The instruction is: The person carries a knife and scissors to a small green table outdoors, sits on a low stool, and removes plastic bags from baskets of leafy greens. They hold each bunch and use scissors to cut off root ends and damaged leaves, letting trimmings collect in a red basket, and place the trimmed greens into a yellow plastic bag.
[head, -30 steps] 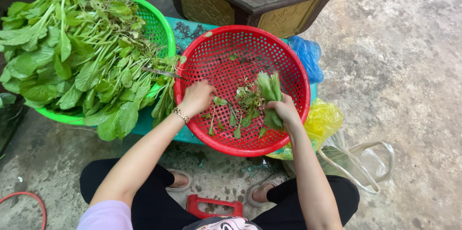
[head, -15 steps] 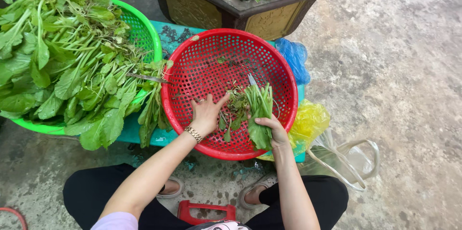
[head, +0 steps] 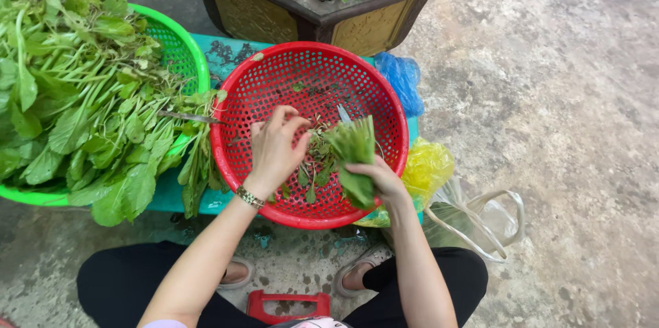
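The small bunch of leafy greens (head: 353, 153) sits in the right hand (head: 379, 178) over the middle of the red perforated basket (head: 274, 81), the fingers closed around its stems while the leaves stick up toward twelve o'clock. It looks light, limp and easily bruised, so a loose grip low on the stems seems safer than squeezing the leaves. At nine o'clock from it the left hand (head: 274, 149) hovers with its fingertips drawn together, pinching at loose sprigs (head: 312, 177) on the basket floor; these scraps are thin and could slip through the holes. Further at nine o'clock a green basket (head: 175, 43) overflows with long-stemmed greens (head: 75, 108), some trailing against the red rim. At four o'clock lie a yellow plastic bag (head: 427, 166) and a clear bag (head: 473, 221); a blue bag (head: 401, 81) sits at two o'clock, and a planter (head: 309, 22) at twelve crowds the far side.
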